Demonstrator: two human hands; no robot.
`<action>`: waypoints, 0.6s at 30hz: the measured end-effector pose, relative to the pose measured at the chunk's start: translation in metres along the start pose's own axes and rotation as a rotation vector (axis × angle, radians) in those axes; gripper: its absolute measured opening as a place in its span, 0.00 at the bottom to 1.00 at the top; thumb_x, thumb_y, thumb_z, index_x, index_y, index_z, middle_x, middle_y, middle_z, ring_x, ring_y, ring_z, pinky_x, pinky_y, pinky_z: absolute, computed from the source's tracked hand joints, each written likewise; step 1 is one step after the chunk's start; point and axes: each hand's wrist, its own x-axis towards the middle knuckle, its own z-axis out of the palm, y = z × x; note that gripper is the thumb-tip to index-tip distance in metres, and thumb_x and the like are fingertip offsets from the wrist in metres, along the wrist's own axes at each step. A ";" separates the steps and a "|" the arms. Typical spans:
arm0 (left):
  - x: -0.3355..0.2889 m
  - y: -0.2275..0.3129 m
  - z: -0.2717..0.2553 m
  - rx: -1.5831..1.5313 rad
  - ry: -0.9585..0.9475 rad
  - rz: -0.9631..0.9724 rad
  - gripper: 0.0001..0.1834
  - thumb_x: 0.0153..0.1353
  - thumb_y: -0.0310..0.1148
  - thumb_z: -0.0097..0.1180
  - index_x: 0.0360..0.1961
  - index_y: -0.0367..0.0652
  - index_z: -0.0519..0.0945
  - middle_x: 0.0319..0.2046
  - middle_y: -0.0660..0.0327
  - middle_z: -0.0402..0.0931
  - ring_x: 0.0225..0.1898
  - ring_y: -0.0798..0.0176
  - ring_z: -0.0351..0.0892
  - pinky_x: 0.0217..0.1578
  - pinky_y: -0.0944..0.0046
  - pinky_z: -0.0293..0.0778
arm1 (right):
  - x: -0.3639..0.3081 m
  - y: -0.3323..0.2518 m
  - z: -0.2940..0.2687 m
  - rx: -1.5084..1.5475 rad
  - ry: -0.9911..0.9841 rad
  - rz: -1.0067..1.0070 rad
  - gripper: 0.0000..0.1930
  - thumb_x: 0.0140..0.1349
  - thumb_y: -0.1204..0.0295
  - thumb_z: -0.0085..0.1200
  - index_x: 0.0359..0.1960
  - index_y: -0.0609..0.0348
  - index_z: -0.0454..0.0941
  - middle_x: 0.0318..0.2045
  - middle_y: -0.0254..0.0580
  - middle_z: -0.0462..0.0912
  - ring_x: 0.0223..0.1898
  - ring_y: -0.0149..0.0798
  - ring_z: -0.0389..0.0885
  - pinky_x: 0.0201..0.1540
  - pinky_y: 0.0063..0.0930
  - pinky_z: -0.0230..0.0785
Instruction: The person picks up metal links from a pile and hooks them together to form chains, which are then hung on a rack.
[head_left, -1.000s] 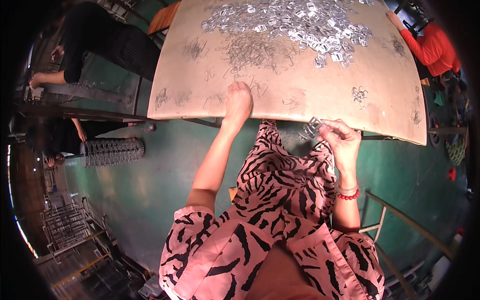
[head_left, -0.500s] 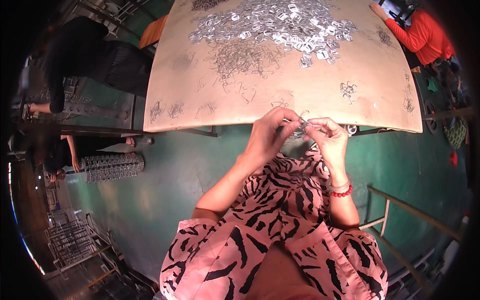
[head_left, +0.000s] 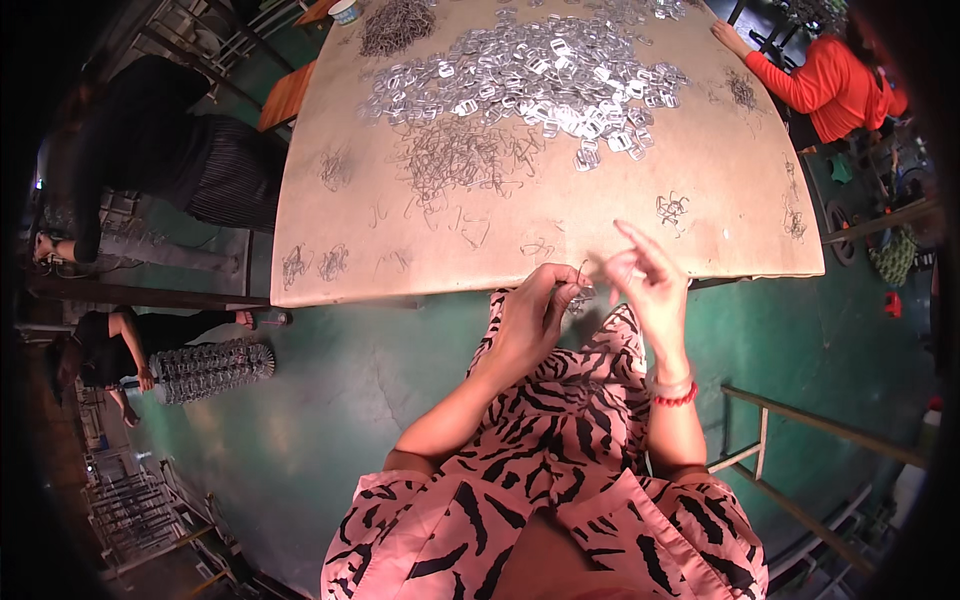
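My left hand (head_left: 532, 318) and my right hand (head_left: 648, 283) meet at the near edge of a tan table (head_left: 320, 225), over my lap in a pink dress with black stripes. Both pinch a small bent wire piece (head_left: 583, 287) held between their fingertips. My right forefinger sticks out straight. A red bead band sits on my right wrist. Farther up the table lie a big heap of shiny metal buckles (head_left: 540, 75) and a tangle of thin wire hooks (head_left: 455, 160).
Small bunches of wire hooks (head_left: 672, 210) dot the table. A person in an orange top (head_left: 830, 85) sits at the far right corner, a person in black (head_left: 150, 150) at the left. The floor is green; a metal frame (head_left: 790, 470) stands at my right.
One second ago my left hand lay flat on the table edge. It has come back to my right hand, and both now hold the wire piece. The view has tilted down slightly.
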 end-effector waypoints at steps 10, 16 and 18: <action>-0.006 -0.012 0.004 -0.056 -0.034 -0.019 0.04 0.61 0.24 0.48 0.36 0.36 0.71 0.33 0.56 0.78 0.36 0.63 0.79 0.39 0.66 0.72 | 0.205 0.121 -0.008 -1.135 0.037 -0.235 0.11 0.50 0.69 0.57 0.35 0.59 0.82 0.26 0.56 0.81 0.32 0.50 0.81 0.38 0.37 0.71; -0.001 -0.009 -0.005 -0.052 -0.011 -0.004 0.06 0.62 0.29 0.49 0.37 0.37 0.72 0.32 0.56 0.78 0.35 0.62 0.79 0.38 0.66 0.72 | 0.179 0.093 -0.031 -0.765 0.094 0.005 0.11 0.55 0.80 0.50 0.41 0.67 0.78 0.30 0.47 0.83 0.31 0.35 0.83 0.34 0.25 0.75; 0.002 -0.011 -0.007 -0.036 0.014 0.014 0.07 0.61 0.30 0.49 0.37 0.37 0.72 0.32 0.55 0.77 0.35 0.60 0.78 0.38 0.65 0.71 | 0.130 0.048 -0.013 -0.378 0.009 0.130 0.15 0.55 0.82 0.52 0.46 0.69 0.74 0.31 0.45 0.82 0.32 0.31 0.82 0.35 0.21 0.74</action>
